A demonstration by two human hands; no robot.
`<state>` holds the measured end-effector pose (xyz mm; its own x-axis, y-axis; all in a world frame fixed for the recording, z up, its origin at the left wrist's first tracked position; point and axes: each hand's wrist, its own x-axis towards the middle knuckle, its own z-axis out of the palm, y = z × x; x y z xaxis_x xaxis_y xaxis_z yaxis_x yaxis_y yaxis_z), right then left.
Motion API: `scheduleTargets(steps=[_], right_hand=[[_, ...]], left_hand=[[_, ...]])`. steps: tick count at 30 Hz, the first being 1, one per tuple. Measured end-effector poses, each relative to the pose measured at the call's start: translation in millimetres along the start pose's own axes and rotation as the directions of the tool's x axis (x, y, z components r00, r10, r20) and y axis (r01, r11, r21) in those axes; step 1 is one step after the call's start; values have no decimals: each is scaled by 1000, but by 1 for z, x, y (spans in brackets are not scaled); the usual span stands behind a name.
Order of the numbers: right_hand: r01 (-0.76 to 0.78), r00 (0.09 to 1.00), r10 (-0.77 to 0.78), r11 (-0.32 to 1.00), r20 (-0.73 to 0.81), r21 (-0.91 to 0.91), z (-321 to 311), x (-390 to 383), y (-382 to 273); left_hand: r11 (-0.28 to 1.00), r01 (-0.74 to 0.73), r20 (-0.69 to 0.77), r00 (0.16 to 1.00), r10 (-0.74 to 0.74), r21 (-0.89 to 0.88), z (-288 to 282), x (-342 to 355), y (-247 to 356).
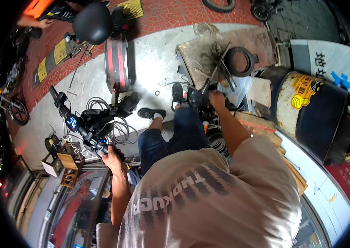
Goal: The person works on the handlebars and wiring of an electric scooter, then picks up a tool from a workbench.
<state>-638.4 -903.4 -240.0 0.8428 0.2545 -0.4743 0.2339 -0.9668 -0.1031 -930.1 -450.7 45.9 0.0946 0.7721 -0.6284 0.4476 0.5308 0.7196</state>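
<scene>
Scooter (100, 120) lies on the pavement, stripped; my left hand (113, 159) grips its handlebar (84, 133), my right hand (216, 99) closes on a tool (205, 86) by the bench. Next, I reckon, tool to scooter.

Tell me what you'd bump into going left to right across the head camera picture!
Bicycle wheel → small wooden stool → left hand on the scooter handlebar → black shoe → right hand → rubber ring → big dark drum.
</scene>
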Motion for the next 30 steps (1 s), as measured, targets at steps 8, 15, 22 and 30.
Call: scheduleTargets(steps=[8, 15, 22, 30], right_hand=[[-233, 951, 187, 957, 247, 171, -82, 72, -80], [-119, 993, 116, 987, 34, 110, -10, 140, -65], [-126, 988, 118, 989, -100, -77, 15, 200, -45], [-102, 991, 96, 992, -89, -70, 0, 215, -35]], left_hand=[[995, 41, -166, 986, -25, 94, 33, -29, -18], [988, 89, -205, 977, -62, 126, 56, -57, -39], [981, 136, -241, 965, -100, 137, 72, -77, -33], [962, 173, -309, 946, -103, 210, 82, -72, -12]])
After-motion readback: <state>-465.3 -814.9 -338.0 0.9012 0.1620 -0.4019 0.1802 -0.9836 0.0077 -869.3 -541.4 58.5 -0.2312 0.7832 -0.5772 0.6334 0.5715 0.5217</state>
